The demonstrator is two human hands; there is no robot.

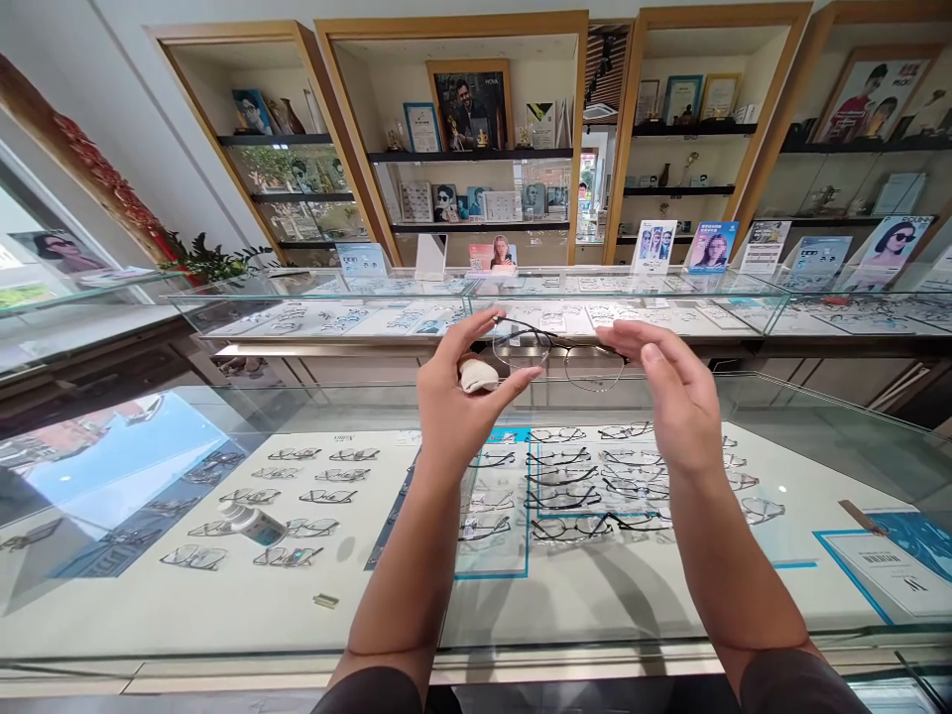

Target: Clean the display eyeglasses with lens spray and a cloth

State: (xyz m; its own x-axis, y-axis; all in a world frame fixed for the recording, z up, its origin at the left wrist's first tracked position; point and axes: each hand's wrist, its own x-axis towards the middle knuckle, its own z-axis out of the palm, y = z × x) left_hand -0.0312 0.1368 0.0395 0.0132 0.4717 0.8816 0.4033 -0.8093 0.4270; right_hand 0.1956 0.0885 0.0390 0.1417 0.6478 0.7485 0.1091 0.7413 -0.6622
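Observation:
I hold a pair of thin black-rimmed glasses (566,355) up over a glass display counter (223,595). My left hand (457,397) pinches the left end of the frame with thumb and fingers, and a small balled white cloth (477,375) is tucked in its palm. My right hand (669,392) grips the right end of the frame at the temple hinge. Both lenses look clear and face away from me.
Under the counter glass lie several rows of glasses (587,481) on white and blue trays. A small spray bottle (251,523) lies on the counter at left. A second display case (476,307) and wall shelves (468,154) with framed pictures stand behind.

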